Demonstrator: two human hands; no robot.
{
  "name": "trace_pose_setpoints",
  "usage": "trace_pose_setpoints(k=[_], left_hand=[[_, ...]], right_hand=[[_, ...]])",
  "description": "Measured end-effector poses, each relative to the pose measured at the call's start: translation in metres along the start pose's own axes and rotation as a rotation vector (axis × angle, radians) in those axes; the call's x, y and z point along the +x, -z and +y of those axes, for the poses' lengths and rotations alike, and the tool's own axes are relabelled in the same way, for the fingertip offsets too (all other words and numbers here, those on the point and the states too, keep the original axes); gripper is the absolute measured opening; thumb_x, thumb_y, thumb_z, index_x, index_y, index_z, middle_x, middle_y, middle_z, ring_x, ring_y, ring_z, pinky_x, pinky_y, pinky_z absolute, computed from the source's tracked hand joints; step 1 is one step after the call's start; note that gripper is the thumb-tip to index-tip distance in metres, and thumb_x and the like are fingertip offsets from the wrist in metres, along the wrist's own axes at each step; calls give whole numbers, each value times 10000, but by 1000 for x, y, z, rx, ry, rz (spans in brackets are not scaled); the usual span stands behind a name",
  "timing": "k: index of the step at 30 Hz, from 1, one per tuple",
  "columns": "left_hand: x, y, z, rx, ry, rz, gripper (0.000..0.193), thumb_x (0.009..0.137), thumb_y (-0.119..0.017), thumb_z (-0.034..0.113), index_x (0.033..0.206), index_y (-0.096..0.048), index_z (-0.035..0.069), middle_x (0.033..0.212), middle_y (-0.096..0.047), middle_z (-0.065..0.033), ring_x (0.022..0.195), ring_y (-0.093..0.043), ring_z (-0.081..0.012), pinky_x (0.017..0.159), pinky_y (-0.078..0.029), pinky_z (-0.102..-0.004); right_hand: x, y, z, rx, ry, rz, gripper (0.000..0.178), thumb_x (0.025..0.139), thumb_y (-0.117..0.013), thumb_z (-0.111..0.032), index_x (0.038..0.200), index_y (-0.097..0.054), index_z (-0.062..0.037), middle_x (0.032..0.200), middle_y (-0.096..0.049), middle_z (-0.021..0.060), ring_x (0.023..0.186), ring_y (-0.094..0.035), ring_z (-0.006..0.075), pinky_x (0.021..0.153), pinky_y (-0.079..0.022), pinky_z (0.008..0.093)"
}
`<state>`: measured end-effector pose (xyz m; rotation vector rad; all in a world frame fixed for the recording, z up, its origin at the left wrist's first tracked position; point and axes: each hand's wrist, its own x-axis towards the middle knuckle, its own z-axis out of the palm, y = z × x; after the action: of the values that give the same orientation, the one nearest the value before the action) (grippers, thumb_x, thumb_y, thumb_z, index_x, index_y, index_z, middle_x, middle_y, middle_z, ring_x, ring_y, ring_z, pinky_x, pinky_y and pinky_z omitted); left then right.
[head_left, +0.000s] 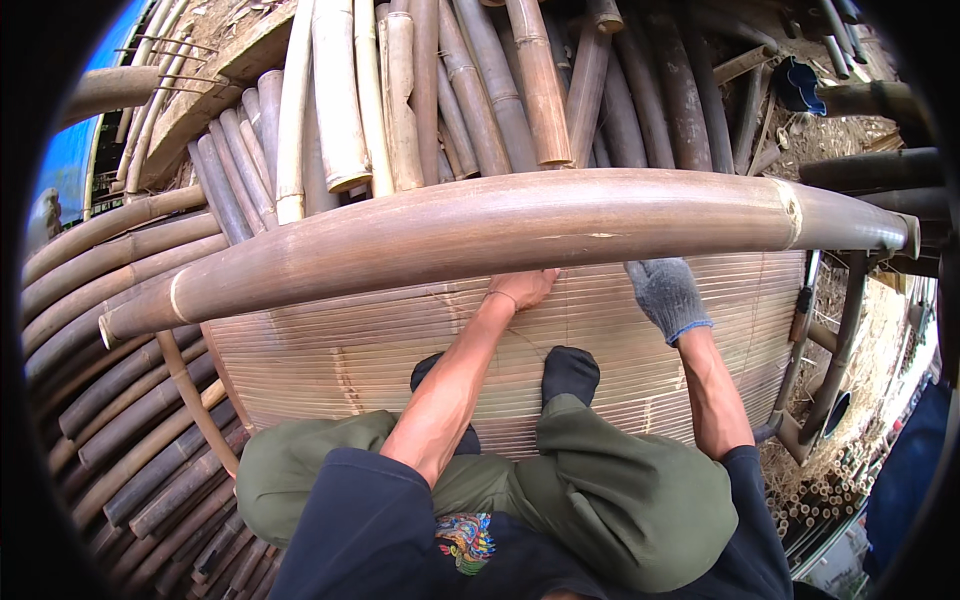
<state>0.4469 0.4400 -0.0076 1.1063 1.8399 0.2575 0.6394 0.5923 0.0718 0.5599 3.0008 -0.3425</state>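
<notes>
A long, thick brown bamboo pole (480, 228) lies crosswise in front of me, with pale rings at its nodes. My left hand (527, 288) is bare and reaches to the pole's near underside; its fingertips are hidden beneath it. To the right, my right hand (668, 295) wears a grey knitted glove with a blue cuff. Its thumb side meets the pole's lower edge, while the pole covers the other fingers. Whether either hand grips the pole cannot be made out. Below both hands spreads a platform of narrow bamboo slats (400, 350).
I squat on the slats in dark socks (570, 373). Many cut bamboo poles (490, 90) are piled beyond the long pole. More poles (130, 440) are stacked at the left. A bamboo frame (835, 340) stands at the right edge, over bundled thin bamboo (825, 500).
</notes>
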Motion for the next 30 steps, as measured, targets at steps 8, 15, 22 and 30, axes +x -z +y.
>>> trace_pose_setpoints(k=[8, 15, 22, 30], left_hand=[[6, -24, -15, 43, -60, 101, 581, 993, -375, 446, 1450, -431, 92, 1531, -367, -178, 1415, -311, -377, 1171, -242, -456], [-2, -2, -1, 85, -158, -5, 440, 1001, -399, 326, 1312, -554, 56, 1376, -527, -229, 1271, -482, -397, 1079, -357, -461], [-59, 6, -22, 15, -255, 512, 312, 871, -589, 138, 1173, -612, 61, 1201, -589, -168, 1151, -523, -382, 1023, -407, -471], [-138, 52, -90, 600, -462, 472, 280, 772, -626, 78, 1047, -628, 133, 1089, -578, -46, 1061, -556, -267, 921, -472, -415]], right_hand=[[-11, -43, -101, 417, 116, -148, 235, 804, -601, -187, 1009, -609, -72, 845, -628, 174, 787, -633, 365, 642, -491, 477], [-72, -35, -42, 533, 37, -242, 46, 804, -556, -96, 846, -540, -85, 719, -556, 122, 710, -573, 351, 626, -431, 463], [-68, -27, -24, 1061, -515, -298, 139, 867, -587, -162, 928, -634, -47, 768, -636, 68, 573, -577, 200, 537, -451, 357], [-228, -23, 178, 170, -1166, 88, 449, 948, -588, -355, 1129, -633, 53, 1030, -649, 221, 931, -646, 299, 855, -525, 373]])
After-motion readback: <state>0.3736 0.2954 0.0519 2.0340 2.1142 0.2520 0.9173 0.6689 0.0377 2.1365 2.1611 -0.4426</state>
